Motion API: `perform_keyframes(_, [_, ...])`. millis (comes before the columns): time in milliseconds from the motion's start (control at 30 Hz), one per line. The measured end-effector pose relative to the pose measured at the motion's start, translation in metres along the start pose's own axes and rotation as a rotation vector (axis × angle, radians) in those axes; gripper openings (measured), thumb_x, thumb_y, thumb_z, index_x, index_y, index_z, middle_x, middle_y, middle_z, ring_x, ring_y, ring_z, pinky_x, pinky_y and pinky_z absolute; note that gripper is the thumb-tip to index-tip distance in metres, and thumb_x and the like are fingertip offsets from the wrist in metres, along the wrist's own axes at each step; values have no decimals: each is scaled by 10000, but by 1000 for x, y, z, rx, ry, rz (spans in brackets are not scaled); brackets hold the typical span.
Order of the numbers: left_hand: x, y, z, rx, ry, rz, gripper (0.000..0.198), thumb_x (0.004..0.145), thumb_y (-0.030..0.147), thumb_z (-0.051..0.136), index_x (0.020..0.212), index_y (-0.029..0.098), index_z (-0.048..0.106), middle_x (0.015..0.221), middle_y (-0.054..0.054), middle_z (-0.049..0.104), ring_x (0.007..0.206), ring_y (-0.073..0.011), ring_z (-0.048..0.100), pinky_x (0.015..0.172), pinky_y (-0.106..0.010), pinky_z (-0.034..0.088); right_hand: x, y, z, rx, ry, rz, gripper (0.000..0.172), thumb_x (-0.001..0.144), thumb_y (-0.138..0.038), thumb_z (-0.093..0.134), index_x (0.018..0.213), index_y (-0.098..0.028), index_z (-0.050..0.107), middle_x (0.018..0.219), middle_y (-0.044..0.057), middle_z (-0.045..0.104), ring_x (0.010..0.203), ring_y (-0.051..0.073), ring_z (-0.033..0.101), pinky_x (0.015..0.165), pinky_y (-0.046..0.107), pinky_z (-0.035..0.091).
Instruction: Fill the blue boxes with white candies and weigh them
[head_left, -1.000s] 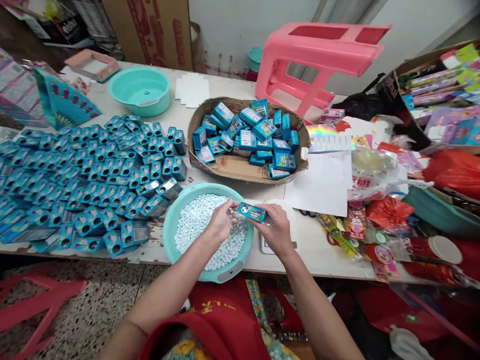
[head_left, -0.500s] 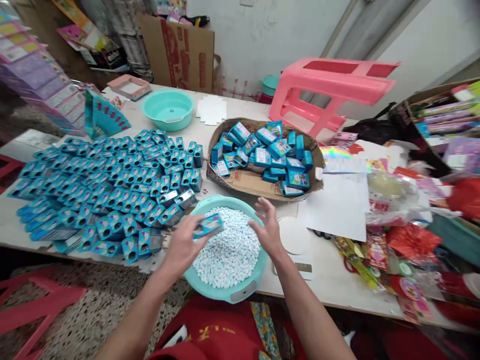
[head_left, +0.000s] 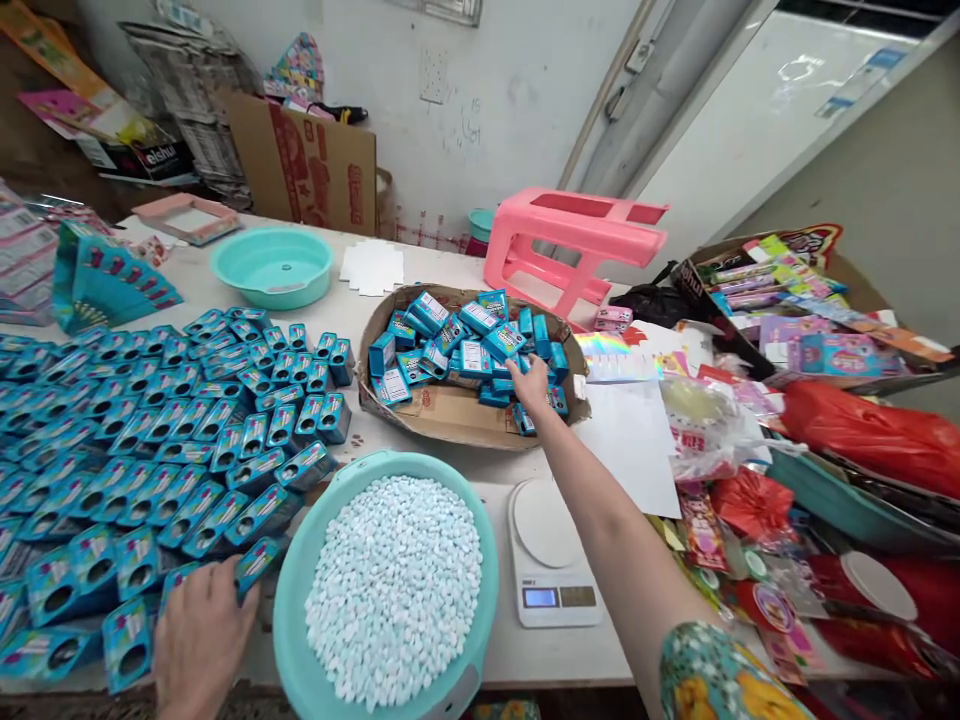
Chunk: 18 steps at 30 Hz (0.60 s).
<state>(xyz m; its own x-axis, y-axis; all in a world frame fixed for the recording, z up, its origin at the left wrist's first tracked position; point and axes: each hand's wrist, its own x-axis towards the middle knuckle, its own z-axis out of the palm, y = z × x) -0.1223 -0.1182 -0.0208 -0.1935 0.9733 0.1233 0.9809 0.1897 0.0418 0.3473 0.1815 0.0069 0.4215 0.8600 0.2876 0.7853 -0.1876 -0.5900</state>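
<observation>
My left hand (head_left: pixel 201 632) is at the lower left, its thumb and fingers closed on a small blue box (head_left: pixel 257 564) beside standing boxes. More of these blue boxes (head_left: pixel 154 495), many with a round hole in the top, crowd the table's left side. My right hand (head_left: pixel 531 385) reaches into a shallow cardboard tray (head_left: pixel 450 425) of blue boxes (head_left: pixel 474 358). Its thumb and fingers are apart over the boxes at the right; the fingertips are partly hidden. Between my arms stands a turquoise basin (head_left: pixel 289 600) full of small pale blue and white candy-like pellets (head_left: pixel 397 590).
A white digital scale (head_left: pixel 551 545) with a lit display sits right of the basin. Farther back are another turquoise basin (head_left: pixel 274 268) and a pink plastic stool (head_left: pixel 577 235) on its side. White paper (head_left: pixel 634 440) and packaged goods (head_left: pixel 750 510) lie at the right.
My left hand has moved with its box from above the basin down to the left. My right hand has gone from beside the basin into the cardboard tray. The view has shifted.
</observation>
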Motion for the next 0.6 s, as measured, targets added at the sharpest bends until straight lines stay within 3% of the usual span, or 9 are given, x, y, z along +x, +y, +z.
perform_keyframes(100, [-1,8,2,56,93,-98,399,843,345,414,1163,146,543,1004,-158,554,938,-336,518,760,-454,438,21,-16,20,2,-7,-17,718,755,-522,594,1332,-143,393,1359,210,379,1247,329,347,1000,472,310])
perform_keyframes(200, [-3,11,-6,-36,170,-88,368,837,327,475,1159,171,559,1094,-163,549,1018,-340,510,807,-478,436,37,-29,32,-95,-141,-114,819,648,-577,694,1339,-244,405,1471,150,238,1317,391,207,1016,564,237])
perform_keyframes(333, [-7,35,-16,-336,264,16,285,849,272,504,1111,180,568,1077,-135,582,1063,-275,527,930,-457,412,49,-39,41,-203,-264,67,684,689,-647,618,1217,-225,516,1383,176,341,1253,432,291,956,626,260])
perform_keyframes(433, [-5,83,-8,-539,100,142,288,877,295,480,1135,197,561,1104,-112,596,1094,-244,520,965,-418,407,46,-43,36,-229,-199,164,627,648,-487,718,1158,-173,535,1330,194,370,1215,433,358,966,625,263])
perform_keyframes(500, [0,122,4,-584,-75,207,404,865,396,504,1213,193,529,1231,-126,546,1185,-268,463,1004,-444,371,40,-43,28,-194,-182,172,654,593,-350,764,1166,-150,520,1336,207,356,1211,435,380,971,617,282])
perform_keyframes(600, [7,172,17,-570,-260,223,608,807,546,532,1299,192,480,1380,-154,414,1287,-323,341,1046,-504,291,30,-38,9,-52,-184,178,708,516,-278,787,1150,-108,522,1324,245,367,1188,435,425,963,603,329])
